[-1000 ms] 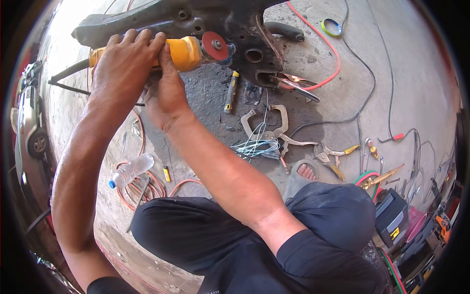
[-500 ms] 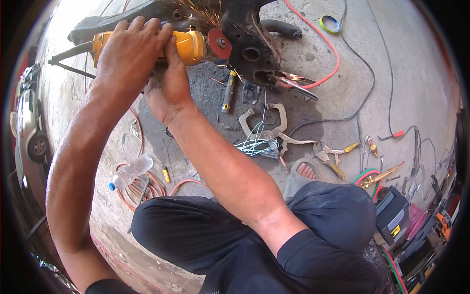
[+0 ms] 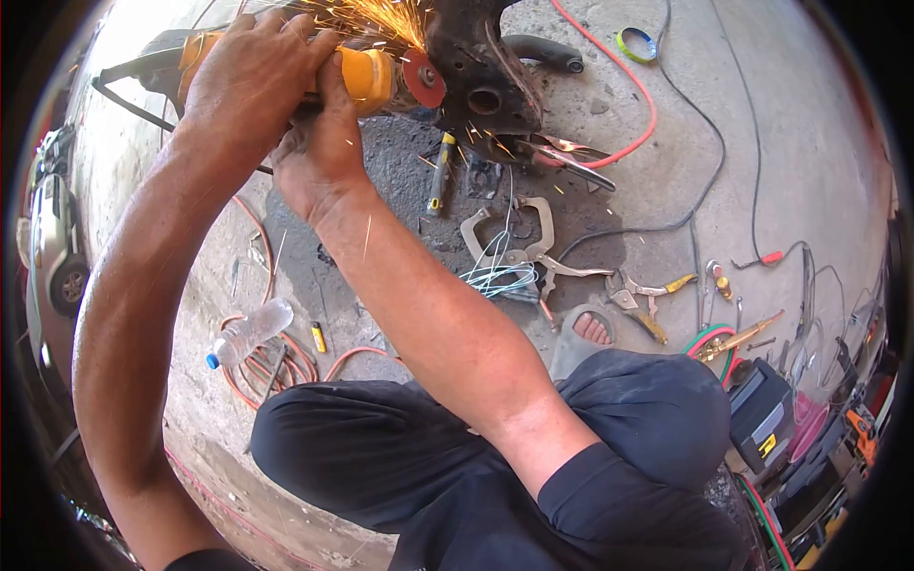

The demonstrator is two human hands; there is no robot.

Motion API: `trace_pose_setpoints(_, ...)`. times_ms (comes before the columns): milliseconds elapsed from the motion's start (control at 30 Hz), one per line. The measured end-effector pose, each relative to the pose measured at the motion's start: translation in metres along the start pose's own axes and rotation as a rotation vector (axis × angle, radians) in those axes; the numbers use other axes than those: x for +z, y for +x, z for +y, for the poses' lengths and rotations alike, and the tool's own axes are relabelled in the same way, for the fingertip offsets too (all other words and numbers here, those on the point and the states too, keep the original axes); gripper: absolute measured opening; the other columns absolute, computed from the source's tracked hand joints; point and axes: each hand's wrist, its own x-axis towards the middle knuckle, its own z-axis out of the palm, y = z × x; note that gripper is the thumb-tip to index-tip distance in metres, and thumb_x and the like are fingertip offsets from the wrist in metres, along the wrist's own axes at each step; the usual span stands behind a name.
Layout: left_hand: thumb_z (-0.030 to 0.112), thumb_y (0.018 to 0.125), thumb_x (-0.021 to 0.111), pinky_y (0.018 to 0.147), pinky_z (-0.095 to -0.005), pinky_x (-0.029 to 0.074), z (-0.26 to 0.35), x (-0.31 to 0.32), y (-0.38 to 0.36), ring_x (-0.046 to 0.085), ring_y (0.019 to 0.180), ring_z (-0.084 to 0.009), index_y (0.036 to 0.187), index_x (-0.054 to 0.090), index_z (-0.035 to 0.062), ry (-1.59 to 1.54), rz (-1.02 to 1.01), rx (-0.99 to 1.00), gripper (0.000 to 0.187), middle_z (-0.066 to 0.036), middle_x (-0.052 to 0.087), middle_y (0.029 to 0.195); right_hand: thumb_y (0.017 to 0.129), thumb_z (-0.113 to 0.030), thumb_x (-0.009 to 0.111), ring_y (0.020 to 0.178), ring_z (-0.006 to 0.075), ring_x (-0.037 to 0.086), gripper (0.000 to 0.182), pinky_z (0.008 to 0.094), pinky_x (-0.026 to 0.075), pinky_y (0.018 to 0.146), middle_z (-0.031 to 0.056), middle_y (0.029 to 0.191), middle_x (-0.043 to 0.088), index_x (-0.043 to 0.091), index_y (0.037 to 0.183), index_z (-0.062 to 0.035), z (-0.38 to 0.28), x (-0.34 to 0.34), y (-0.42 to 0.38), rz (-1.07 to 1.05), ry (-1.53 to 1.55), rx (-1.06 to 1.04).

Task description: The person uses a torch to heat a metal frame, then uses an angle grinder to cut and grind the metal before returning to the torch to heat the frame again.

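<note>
A yellow angle grinder [image 3: 367, 81] is held in both my hands near the top of the view. My left hand [image 3: 252, 76] wraps over its body from above. Lower down, my right hand [image 3: 324, 157] closes around it from beneath, thumb up along the side; its fingers are partly hidden. The red disc [image 3: 423, 78] meets a dark, rusty metal part [image 3: 486, 71] with holes in it. Bright orange sparks [image 3: 381, 21] spray up and to the left from the contact.
Beneath the metal part lie a yellow-black knife-like tool [image 3: 441, 174], a C-clamp locking plier [image 3: 547, 233] and coiled wire [image 3: 500, 278]. Further off are locking pliers [image 3: 647, 300], a water bottle [image 3: 252, 333], a red hose [image 3: 647, 105], a tape roll [image 3: 638, 45] and a dark toolbox [image 3: 762, 414].
The spark stream has grown thicker and brighter. Both hands and the grinder have shifted slightly up and left, with the grinder's rear end tilted a little.
</note>
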Motion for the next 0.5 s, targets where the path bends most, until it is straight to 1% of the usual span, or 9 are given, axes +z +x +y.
trace_pose_setpoints(133, 0.007, 0.083, 0.074, 0.106, -0.0391, 0.048, 0.003, -0.001, -0.003, 0.061, 0.124, -0.0255, 0.141, 0.056, 0.0152, 0.078, -0.041, 0.008, 0.062, -0.007, 0.066, 0.129, 0.104, -0.063, 0.049, 0.134, 0.0202, 0.054, 0.062, 0.0412, 0.041, 0.113, 0.0038, 0.142, 0.059, 0.051, 0.145, -0.0156, 0.001, -0.002, -0.001, -0.001, 0.009, 0.037)
trace_pose_setpoints(233, 0.013, 0.080, 0.080, 0.097, -0.0367, 0.051, 0.006, -0.006, -0.022, 0.064, 0.121, -0.0222, 0.130, 0.059, 0.0139, 0.012, 0.039, -0.031, 0.054, -0.003, 0.067, 0.117, 0.105, -0.062, 0.047, 0.134, 0.0194, 0.054, 0.061, 0.0400, 0.041, 0.113, 0.0037, 0.140, 0.060, 0.051, 0.144, -0.0156, 0.005, -0.001, -0.012, -0.012, -0.053, 0.073)
trace_pose_setpoints(267, 0.012, 0.080, 0.079, 0.096, -0.0379, 0.051, 0.007, -0.008, -0.031, 0.064, 0.120, -0.0237, 0.130, 0.059, 0.0137, -0.073, 0.003, -0.075, 0.054, -0.005, 0.067, 0.117, 0.106, -0.062, 0.047, 0.133, 0.0192, 0.054, 0.061, 0.0394, 0.041, 0.113, 0.0037, 0.139, 0.060, 0.051, 0.145, -0.0156, 0.007, -0.002, -0.021, -0.015, -0.086, 0.087)
trace_pose_setpoints(300, 0.011, 0.080, 0.078, 0.095, -0.0391, 0.051, 0.007, -0.011, -0.043, 0.064, 0.119, -0.0252, 0.130, 0.059, 0.0136, -0.158, -0.035, -0.120, 0.054, -0.006, 0.067, 0.117, 0.108, -0.056, 0.049, 0.132, 0.0170, 0.055, 0.058, 0.0361, 0.042, 0.111, 0.0028, 0.137, 0.061, 0.050, 0.146, -0.0129, 0.011, 0.005, -0.034, 0.022, -0.079, 0.114)
trace_pose_setpoints(333, 0.009, 0.080, 0.077, 0.095, -0.0403, 0.051, 0.007, -0.013, -0.057, 0.064, 0.119, -0.0267, 0.130, 0.059, 0.0134, -0.242, -0.075, -0.168, 0.054, -0.007, 0.067, 0.116, 0.107, -0.054, 0.052, 0.130, 0.0180, 0.056, 0.060, 0.0361, 0.044, 0.109, 0.0052, 0.138, 0.059, 0.045, 0.147, -0.0106, 0.018, 0.005, -0.047, 0.062, -0.158, 0.105)
trace_pose_setpoints(400, 0.008, 0.077, 0.077, 0.092, -0.0447, 0.052, 0.004, -0.017, -0.089, 0.066, 0.113, -0.0330, 0.131, 0.058, 0.0119, -0.626, -0.202, -0.275, 0.057, -0.012, 0.067, 0.114, 0.105, -0.051, 0.059, 0.125, 0.0202, 0.059, 0.068, 0.0360, 0.048, 0.106, 0.0099, 0.140, 0.056, 0.037, 0.151, -0.0058, 0.040, 0.003, -0.072, 0.133, -0.314, 0.086)
trace_pose_setpoints(433, 0.009, 0.075, 0.081, 0.088, -0.0484, 0.053, 0.002, -0.001, -0.108, 0.067, 0.105, -0.0415, 0.135, 0.057, 0.0105, -0.841, -0.220, -0.276, 0.065, -0.018, 0.068, 0.111, 0.104, -0.051, 0.060, 0.127, 0.0215, 0.058, 0.074, 0.0356, 0.047, 0.107, 0.0116, 0.140, 0.055, 0.031, 0.153, -0.0041, 0.051, -0.005, -0.088, 0.142, -0.518, 0.085)
trace_pose_setpoints(467, 0.007, 0.075, 0.081, 0.089, -0.0459, 0.054, 0.007, 0.027, -0.131, 0.069, 0.103, -0.0382, 0.135, 0.058, 0.0096, -1.027, -0.187, -0.317, 0.064, -0.020, 0.070, 0.111, 0.103, -0.051, 0.062, 0.128, 0.0228, 0.057, 0.080, 0.0353, 0.046, 0.108, 0.0133, 0.140, 0.055, 0.025, 0.156, -0.0023, 0.059, -0.011, -0.104, 0.151, -0.725, 0.081)
trace_pose_setpoints(500, 0.007, 0.076, 0.080, 0.091, -0.0438, 0.054, 0.014, 0.021, -0.140, 0.070, 0.104, -0.0338, 0.135, 0.058, 0.0085, -1.174, -0.250, -0.401, 0.063, -0.018, 0.070, 0.113, 0.102, -0.052, 0.063, 0.131, 0.0242, 0.054, 0.086, 0.0359, 0.044, 0.110, 0.0149, 0.142, 0.053, 0.022, 0.157, -0.0016, 0.059, -0.011, -0.119, 0.140, -0.772, 0.107)
